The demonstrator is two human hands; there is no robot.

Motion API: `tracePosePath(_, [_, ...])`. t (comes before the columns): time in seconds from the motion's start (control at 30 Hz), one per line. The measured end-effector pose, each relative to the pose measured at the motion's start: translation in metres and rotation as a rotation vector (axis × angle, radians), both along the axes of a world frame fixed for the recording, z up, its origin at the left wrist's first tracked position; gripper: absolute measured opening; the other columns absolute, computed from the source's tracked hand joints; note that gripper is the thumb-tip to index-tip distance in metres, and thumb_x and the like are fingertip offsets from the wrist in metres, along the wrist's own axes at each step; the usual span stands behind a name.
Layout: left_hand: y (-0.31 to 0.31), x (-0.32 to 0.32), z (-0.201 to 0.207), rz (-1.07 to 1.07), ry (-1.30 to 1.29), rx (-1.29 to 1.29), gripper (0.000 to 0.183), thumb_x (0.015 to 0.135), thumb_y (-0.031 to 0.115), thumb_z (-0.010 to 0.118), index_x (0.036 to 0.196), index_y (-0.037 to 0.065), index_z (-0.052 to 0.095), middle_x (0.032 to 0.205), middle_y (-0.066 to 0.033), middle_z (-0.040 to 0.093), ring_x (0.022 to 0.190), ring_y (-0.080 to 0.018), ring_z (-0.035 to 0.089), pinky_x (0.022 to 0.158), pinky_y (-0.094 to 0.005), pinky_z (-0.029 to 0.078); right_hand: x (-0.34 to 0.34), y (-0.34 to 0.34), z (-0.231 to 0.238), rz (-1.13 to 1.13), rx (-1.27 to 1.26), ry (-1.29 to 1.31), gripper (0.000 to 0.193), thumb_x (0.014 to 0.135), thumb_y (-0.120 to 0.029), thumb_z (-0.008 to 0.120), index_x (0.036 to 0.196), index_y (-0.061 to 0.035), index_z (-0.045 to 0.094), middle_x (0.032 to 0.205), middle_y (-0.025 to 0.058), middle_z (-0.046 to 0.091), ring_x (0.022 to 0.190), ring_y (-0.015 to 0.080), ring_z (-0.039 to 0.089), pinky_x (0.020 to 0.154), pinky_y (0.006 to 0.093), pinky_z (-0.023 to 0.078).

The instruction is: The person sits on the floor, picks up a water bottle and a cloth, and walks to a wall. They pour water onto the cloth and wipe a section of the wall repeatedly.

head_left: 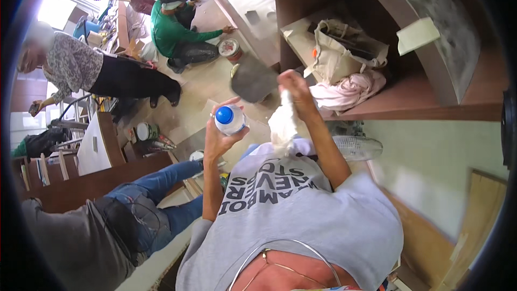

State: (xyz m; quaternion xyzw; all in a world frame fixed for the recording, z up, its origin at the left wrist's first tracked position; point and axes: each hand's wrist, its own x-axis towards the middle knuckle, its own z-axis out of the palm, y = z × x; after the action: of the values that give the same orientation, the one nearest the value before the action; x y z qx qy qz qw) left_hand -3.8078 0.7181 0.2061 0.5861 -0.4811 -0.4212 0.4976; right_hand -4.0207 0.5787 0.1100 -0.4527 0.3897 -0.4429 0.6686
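My left hand [218, 140] is wrapped round a clear plastic bottle [232, 125] with a blue cap, held upright in front of my chest. To its right my raised right hand [298, 92] is closed on a white cloth [283, 123], which hangs down before my grey shirt. Motion blurs this hand a little. The bottle and the cloth are apart. Just beyond my right hand, a beige canvas bag [344, 56] and a bundled pink cloth [353, 90] lie on a brown wooden shelf [425, 102].
A pale block [418, 36] rests on the curved panel at upper right. Below the shelf is a fan [358, 148]. A dark flat piece [253, 80] and a paint bucket [230, 49] are ahead on the floor. Several people work nearby; one in jeans [156, 188] is close at left.
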Motion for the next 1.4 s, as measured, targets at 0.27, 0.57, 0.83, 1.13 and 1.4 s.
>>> tracePosePath(0.27, [-0.080, 0.011, -0.022, -0.401, 0.088, 0.023, 0.063, 0.067, 0.018, 0.088, 0.122, 0.006, 0.059, 0.121, -0.0062, 0.065, 0.111, -0.0171, 0.060, 0.102, -0.0342, 0.046, -0.101, -0.029, 0.075, -0.810, 0.053, -0.249, 0.042, 0.095, -0.042, 0.063, 0.068, -0.0200, 0.039, 0.059, -0.0056, 0.032, 0.048, 0.0109, 0.031, 0.046, 0.0287, 0.035])
tracePosePath(0.57, [-0.125, 0.039, 0.017, -0.752, -0.041, -0.033, 0.062, 0.070, 0.028, 0.085, 0.118, 0.005, 0.054, 0.107, -0.0119, 0.063, 0.100, -0.0247, 0.062, 0.089, -0.0380, 0.049, -0.107, -0.012, 0.068, -1.136, -0.312, 0.348, 0.027, 0.100, -0.033, 0.055, 0.084, -0.0118, 0.051, 0.075, -0.0008, 0.043, 0.064, 0.0139, 0.042, 0.062, 0.0307, 0.038])
tracePosePath(0.83, [-0.149, 0.082, -0.040, -0.955, -0.069, 0.083, 0.066, 0.068, 0.031, 0.086, 0.122, 0.005, 0.056, 0.109, -0.0106, 0.065, 0.099, -0.0219, 0.062, 0.089, -0.0367, 0.049, -0.054, 0.021, 0.058, -1.196, -0.214, 0.589, 0.026, 0.103, -0.026, 0.049, 0.097, -0.0034, 0.061, 0.091, 0.0054, 0.060, 0.079, 0.0192, 0.057, 0.078, 0.0346, 0.046])
tracePosePath(1.13, [-0.157, -0.002, -0.041, -1.392, 0.166, 0.050, 0.074, 0.064, 0.022, 0.089, 0.126, 0.000, 0.054, 0.147, -0.0181, 0.042, 0.129, -0.0339, 0.049, 0.106, -0.0432, 0.043, -0.022, 0.064, 0.050, -1.214, -0.127, 0.847, 0.018, 0.096, -0.024, 0.062, 0.100, -0.0068, 0.065, 0.072, 0.0136, 0.067, 0.064, 0.0315, 0.066, 0.058, 0.0404, 0.049])
tracePosePath(1.4, [-0.109, -0.092, -0.055, -1.665, -0.055, 0.052, 0.064, 0.066, 0.018, 0.087, 0.118, 0.002, 0.053, 0.124, -0.0163, 0.052, 0.114, -0.0287, 0.052, 0.099, -0.0418, 0.043, -0.046, 0.145, 0.067, -1.438, -0.086, 0.885, 0.020, 0.094, -0.027, 0.063, 0.099, -0.0076, 0.063, 0.067, 0.0117, 0.065, 0.058, 0.0282, 0.064, 0.057, 0.0404, 0.048])
